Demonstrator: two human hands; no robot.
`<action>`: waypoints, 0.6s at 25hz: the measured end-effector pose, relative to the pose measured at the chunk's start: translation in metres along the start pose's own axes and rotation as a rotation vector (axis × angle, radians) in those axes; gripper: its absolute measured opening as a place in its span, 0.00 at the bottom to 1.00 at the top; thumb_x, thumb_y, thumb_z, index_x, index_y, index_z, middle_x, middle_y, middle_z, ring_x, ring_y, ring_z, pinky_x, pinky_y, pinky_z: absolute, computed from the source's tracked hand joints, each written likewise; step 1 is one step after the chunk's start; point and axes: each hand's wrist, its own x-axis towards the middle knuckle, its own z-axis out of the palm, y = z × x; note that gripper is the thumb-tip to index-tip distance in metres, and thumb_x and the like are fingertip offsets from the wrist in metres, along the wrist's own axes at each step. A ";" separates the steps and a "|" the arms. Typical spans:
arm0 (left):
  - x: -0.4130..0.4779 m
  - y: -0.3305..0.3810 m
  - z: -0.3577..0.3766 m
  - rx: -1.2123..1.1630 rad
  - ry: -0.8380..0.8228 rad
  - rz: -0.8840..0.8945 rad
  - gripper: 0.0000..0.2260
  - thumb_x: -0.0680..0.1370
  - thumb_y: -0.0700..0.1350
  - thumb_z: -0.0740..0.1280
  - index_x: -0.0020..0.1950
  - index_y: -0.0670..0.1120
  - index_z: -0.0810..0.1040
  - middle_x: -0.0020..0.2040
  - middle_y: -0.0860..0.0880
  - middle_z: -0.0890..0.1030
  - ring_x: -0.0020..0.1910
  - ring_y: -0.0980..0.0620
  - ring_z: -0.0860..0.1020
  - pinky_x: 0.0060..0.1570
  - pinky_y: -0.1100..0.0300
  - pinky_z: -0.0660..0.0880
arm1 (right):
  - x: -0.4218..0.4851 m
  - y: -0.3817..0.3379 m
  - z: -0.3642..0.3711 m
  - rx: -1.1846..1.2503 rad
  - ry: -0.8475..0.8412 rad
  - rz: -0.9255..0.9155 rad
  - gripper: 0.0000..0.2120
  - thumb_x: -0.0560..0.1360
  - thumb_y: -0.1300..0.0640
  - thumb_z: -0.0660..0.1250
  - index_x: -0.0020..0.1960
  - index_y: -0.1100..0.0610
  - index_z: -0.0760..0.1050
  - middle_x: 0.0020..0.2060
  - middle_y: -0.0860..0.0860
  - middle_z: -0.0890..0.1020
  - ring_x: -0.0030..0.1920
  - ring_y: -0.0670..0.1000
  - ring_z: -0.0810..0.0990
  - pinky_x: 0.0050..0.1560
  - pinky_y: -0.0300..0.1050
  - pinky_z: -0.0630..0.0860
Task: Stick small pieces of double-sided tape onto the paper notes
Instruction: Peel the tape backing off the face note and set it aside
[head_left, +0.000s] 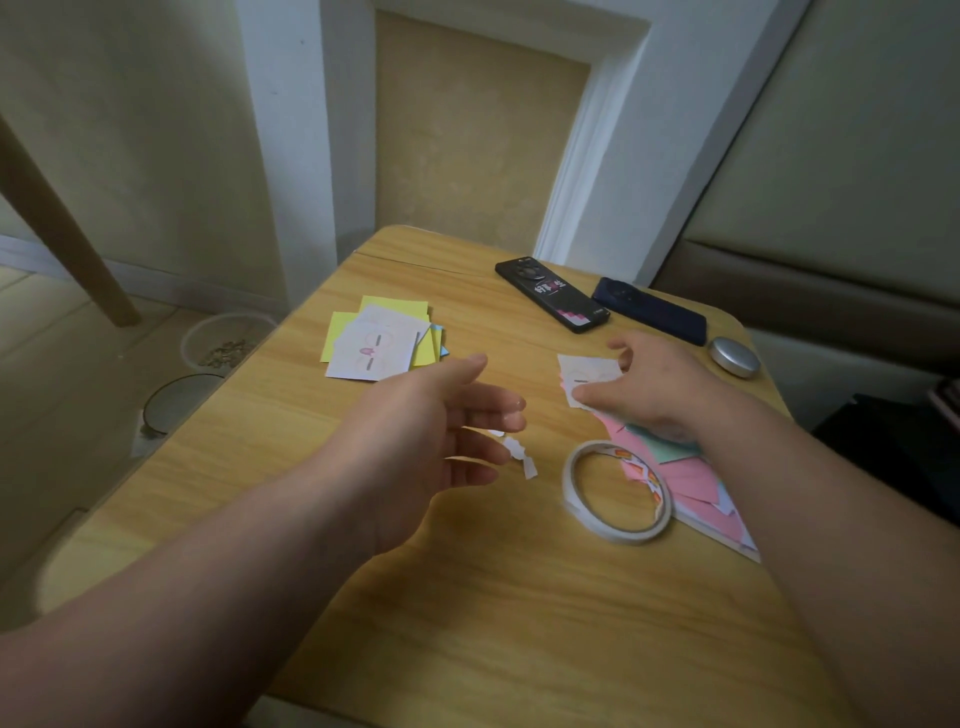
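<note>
My left hand (441, 421) hovers over the middle of the wooden table (467, 597), fingers loosely spread and holding nothing. Small white scraps of tape backing (519, 454) lie just past its fingertips. My right hand (649, 387) pinches a white paper note (584, 374) at its near edge, on top of a pile of pink and green notes (691, 483). A roll of double-sided tape (615, 491) lies flat beside that pile. A second stack of yellow and white notes (379, 343) sits at the far left of the table.
Two dark phones, one (550, 300) and the other (649, 310), lie at the table's far edge, with a round silver tin (734, 357) to their right. On the floor to the left stand a clear bowl (223, 345) and a round dark object (176, 402).
</note>
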 end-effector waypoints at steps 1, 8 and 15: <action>0.000 0.000 0.000 0.008 0.005 -0.002 0.17 0.82 0.51 0.62 0.48 0.38 0.84 0.39 0.44 0.83 0.33 0.48 0.77 0.37 0.55 0.73 | 0.001 -0.002 0.001 0.015 0.003 -0.009 0.43 0.58 0.33 0.76 0.70 0.43 0.68 0.64 0.48 0.76 0.65 0.54 0.74 0.64 0.58 0.73; 0.000 -0.005 0.001 0.080 -0.001 0.013 0.11 0.79 0.46 0.67 0.46 0.41 0.85 0.39 0.46 0.85 0.33 0.50 0.78 0.37 0.56 0.75 | 0.000 -0.001 0.007 0.117 0.137 -0.107 0.35 0.66 0.51 0.79 0.69 0.45 0.69 0.66 0.50 0.71 0.62 0.51 0.75 0.61 0.45 0.74; -0.004 -0.007 0.000 0.128 0.082 0.098 0.06 0.77 0.43 0.71 0.49 0.42 0.85 0.43 0.45 0.86 0.40 0.46 0.81 0.40 0.53 0.78 | -0.044 -0.007 -0.013 0.580 0.214 -0.096 0.27 0.70 0.62 0.78 0.64 0.47 0.73 0.58 0.49 0.82 0.51 0.48 0.83 0.40 0.40 0.81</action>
